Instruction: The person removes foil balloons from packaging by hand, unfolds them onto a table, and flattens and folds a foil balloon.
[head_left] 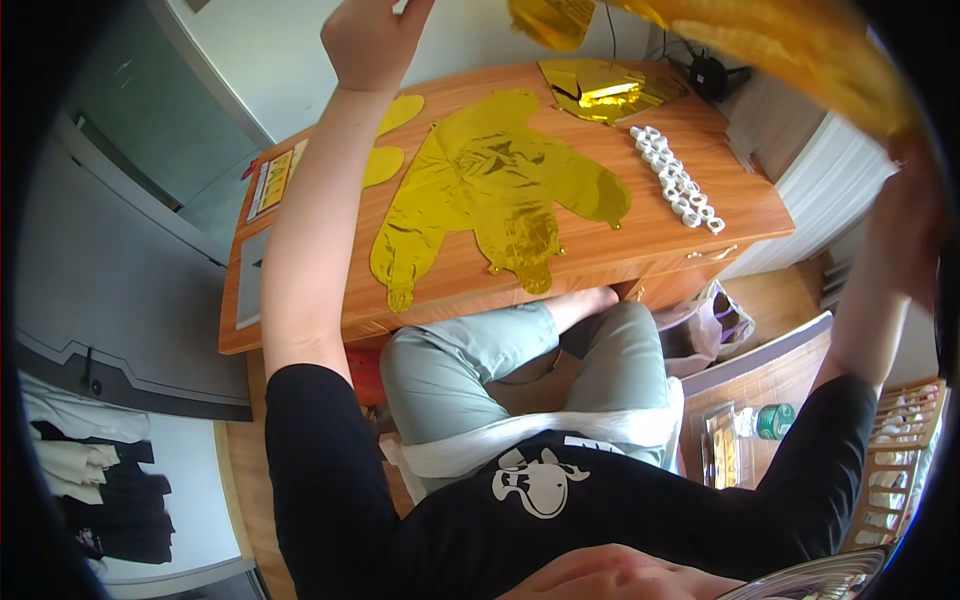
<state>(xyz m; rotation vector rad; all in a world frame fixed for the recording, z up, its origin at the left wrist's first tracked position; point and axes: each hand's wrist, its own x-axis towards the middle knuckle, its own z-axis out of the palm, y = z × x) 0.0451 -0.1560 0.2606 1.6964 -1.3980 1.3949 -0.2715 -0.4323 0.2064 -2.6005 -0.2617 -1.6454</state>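
My left hand [372, 45] is raised over the far left of the desk, its fingers curled and partly cut off by the upper edge. Up at the far right, my right hand [908, 225] grips one end of a gold foil balloon [770, 45], which stretches across the upper right and blurs there. Flat on the desk lies a deflated gold foil balloon [490, 170] with several lobes. Rounded gold foil parts [383, 165] show beside my left forearm. Behind lies a shiny gold foil piece [610, 92]. Rows of small white rings [675, 180] lie to the right.
The wooden desk [340, 310] has a drawer handle at front right. A printed card [275, 182] and a white-framed flat item [252, 285] lie at its left. A black device [708, 75] stands behind. Below right are a bag [705, 325], a bottle [772, 421] and a slatted crib [900, 440].
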